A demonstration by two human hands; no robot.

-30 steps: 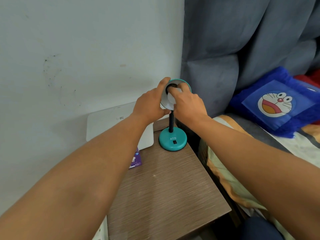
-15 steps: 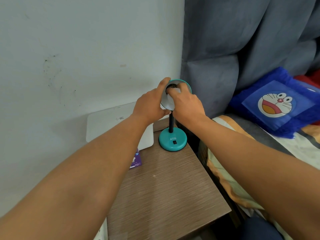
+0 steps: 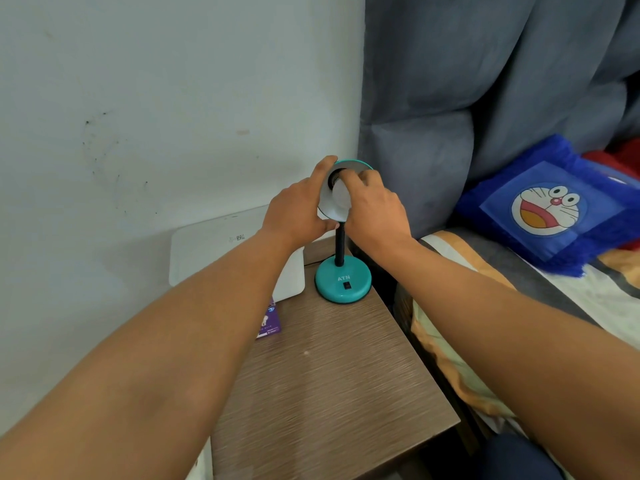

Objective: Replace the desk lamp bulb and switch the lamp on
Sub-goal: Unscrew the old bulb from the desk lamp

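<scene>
Left hand: grips the rim of the lamp shade, frame centre. Right hand: fingers closed around white bulb inside shade. Teal lamp base: on brown table, white box beside it, at left.

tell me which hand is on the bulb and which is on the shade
The right hand has its fingers on the white bulb inside the shade. The left hand grips the teal shade from outside, at its rim.
</scene>
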